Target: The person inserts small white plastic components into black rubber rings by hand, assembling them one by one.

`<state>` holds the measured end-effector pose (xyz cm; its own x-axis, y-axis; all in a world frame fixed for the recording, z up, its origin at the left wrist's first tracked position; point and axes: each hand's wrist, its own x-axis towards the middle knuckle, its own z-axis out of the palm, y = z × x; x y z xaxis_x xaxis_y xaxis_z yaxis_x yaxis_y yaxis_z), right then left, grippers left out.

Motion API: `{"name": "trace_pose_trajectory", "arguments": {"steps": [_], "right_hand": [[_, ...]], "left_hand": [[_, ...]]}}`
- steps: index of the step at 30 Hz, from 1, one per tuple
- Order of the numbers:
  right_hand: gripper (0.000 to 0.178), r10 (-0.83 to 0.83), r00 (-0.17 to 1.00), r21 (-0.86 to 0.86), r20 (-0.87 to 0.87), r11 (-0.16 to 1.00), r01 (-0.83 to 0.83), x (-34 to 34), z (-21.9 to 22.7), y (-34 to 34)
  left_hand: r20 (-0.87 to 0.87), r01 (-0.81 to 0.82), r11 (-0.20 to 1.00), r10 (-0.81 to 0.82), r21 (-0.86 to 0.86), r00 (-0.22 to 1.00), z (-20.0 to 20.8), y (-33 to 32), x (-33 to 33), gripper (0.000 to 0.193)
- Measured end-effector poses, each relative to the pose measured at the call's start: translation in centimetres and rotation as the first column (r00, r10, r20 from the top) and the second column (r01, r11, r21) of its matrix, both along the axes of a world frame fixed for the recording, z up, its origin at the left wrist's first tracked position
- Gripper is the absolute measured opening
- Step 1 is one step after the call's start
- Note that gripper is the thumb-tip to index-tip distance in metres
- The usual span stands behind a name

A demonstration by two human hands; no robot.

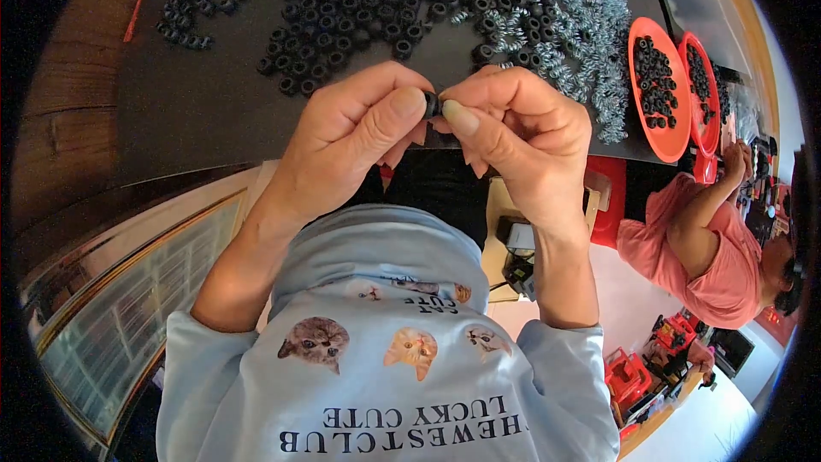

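Note:
Close to the front edge of the dark table (188,111), my two hands meet at the fingertips. My left hand (346,137) is closed, with a small black ring-shaped part (432,105) pinched between thumb and fingers. Against the other side of that part, my right hand (530,133) is closed in a pinch too; whatever lies between its fingertips is hidden. Just beyond my hands lies a heap of black ring-shaped parts (368,21). To its right spreads a heap of small silvery coil springs (590,43).
Two red-orange trays at the table's right hold more black parts: a nearer tray (663,147) and a farther tray (708,133). A co-worker in a pink top (705,257) sits at the right. A glass-fronted wooden frame (128,299) stands at my left.

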<state>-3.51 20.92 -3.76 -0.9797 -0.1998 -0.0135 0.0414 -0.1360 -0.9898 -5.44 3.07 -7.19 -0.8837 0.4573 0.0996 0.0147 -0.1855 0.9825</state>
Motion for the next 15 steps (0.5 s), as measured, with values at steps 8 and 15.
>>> {"name": "trace_pose_trajectory", "arguments": {"steps": [8,15], "right_hand": [[0.004,0.002,0.997,0.074,-0.080,0.997,0.004,0.0,-0.6,-0.3],[0.010,-0.043,0.974,0.158,-0.221,0.984,0.079,0.1,-1.2,-0.8]], "left_hand": [[-0.016,-0.022,0.999,0.022,-0.033,1.000,0.1,0.1,0.0,0.030],[-0.027,-0.067,0.993,0.064,-0.093,0.998,0.3,0.0,0.2,0.034]]}}
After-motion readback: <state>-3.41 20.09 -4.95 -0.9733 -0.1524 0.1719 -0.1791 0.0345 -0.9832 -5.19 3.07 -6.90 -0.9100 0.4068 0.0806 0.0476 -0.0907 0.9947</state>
